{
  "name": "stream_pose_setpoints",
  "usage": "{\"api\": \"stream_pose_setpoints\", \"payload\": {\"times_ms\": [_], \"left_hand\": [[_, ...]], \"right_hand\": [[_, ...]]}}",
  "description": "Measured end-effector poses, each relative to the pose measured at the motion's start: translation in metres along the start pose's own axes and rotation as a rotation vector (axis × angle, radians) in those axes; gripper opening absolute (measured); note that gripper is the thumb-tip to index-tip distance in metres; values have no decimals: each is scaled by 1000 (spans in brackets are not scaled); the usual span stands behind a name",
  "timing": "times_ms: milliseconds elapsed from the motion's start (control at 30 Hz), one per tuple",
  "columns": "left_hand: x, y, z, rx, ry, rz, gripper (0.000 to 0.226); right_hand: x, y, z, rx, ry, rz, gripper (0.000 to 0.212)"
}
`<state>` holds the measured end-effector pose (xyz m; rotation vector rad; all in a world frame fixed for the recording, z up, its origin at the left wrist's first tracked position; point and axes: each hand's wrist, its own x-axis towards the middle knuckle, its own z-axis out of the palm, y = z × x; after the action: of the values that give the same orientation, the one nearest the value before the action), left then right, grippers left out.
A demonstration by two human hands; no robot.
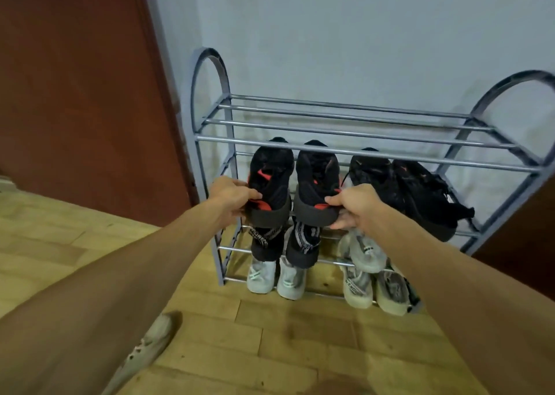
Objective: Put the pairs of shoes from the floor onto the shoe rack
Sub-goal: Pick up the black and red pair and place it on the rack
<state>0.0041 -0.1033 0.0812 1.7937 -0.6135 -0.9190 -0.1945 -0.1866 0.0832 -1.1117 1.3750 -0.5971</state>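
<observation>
While our left hand (231,198) grips the heel of one black-and-red shoe (270,175) and our right hand (354,207) pinches the heel of its mate (316,178), both shoes point toes-in at the second tier of the shoe rack (360,133), frame centre, under the top front bar. A black pair (420,196) crowds that tier just right of them. Strapped black shoes (285,244) and pale grey pairs (363,280) fill the lower tiers. One pale shoe (147,343) lies on the floor (270,349), lower left.

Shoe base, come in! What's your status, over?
Left hand grips left red-black shoe, right hand grips right red-black shoe. Both toes-in at shoe rack, second tier. Black pair close on their right.
</observation>
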Motion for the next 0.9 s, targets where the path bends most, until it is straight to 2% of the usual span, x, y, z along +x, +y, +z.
{"api": "stream_pose_setpoints", "payload": {"times_ms": [67, 200, 333, 433, 533, 633, 767, 833, 900], "left_hand": [[19, 5, 4, 47, -3, 14, 40], [42, 6, 15, 105, -18, 0, 30], [43, -3, 15, 136, -41, 29, 27], [26, -2, 9, 166, -49, 53, 39], [-4, 1, -4, 219, -22, 121, 63], [-41, -5, -25, 265, -56, 158, 66], [-95, -37, -67, 292, -136, 126, 59], [-123, -66, -91, 271, -150, 101, 56], [-155, -106, -116, 235, -141, 46, 49]], "right_hand": [[18, -1, 3, 19, -18, -2, 28], [37, -1, 5, -9, -28, -16, 29], [29, 3, 7, -154, -10, -65, 31], [7, 7, 11, -218, 9, -85, 32], [-21, 9, 14, -254, 47, -103, 23], [-54, 13, 22, -321, 67, -114, 24], [-105, 34, 57, -422, -44, -124, 13], [-134, 51, 84, -473, -129, -131, 3], [-158, 73, 114, -550, -198, -140, 3]]}}
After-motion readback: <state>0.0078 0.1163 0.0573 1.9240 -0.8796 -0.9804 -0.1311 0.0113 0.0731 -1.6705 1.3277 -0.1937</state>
